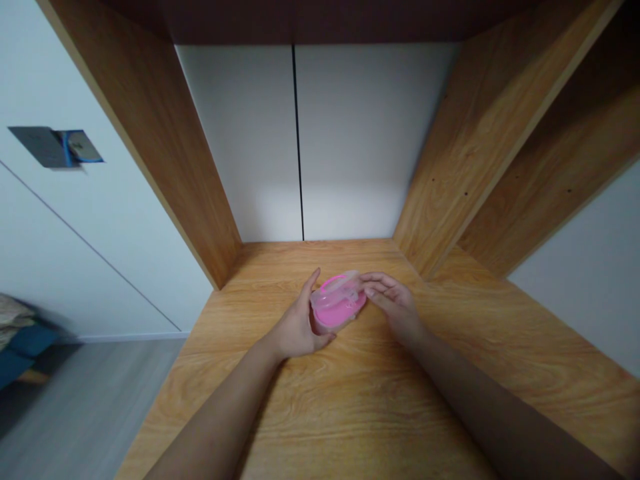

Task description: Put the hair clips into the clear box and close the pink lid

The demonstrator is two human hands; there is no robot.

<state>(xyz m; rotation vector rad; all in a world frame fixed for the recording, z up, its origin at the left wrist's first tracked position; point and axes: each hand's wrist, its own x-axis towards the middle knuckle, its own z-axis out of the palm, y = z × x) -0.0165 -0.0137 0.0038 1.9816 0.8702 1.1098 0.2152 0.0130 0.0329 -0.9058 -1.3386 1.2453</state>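
A pink plastic food box with a clear lid [337, 303] lies on the wooden desktop [350, 413], tilted a little toward my right. My left hand [299, 325] wraps around its left and near side, fingers upright against the wall. My right hand [393, 305] comes in from the right, with fingers and thumb pressed on the box's right end. The far edge of the lid shows a brighter pink loop, possibly a latch or seal.
Wooden side panels [150, 147] rise on both sides of the desk, with a white back panel [320, 140] split by a dark seam. Past the left desk edge lie a grey floor [90, 413] and a blue furnishing [25, 350]. A dark-and-blue object [53, 147] sits on the white wall.
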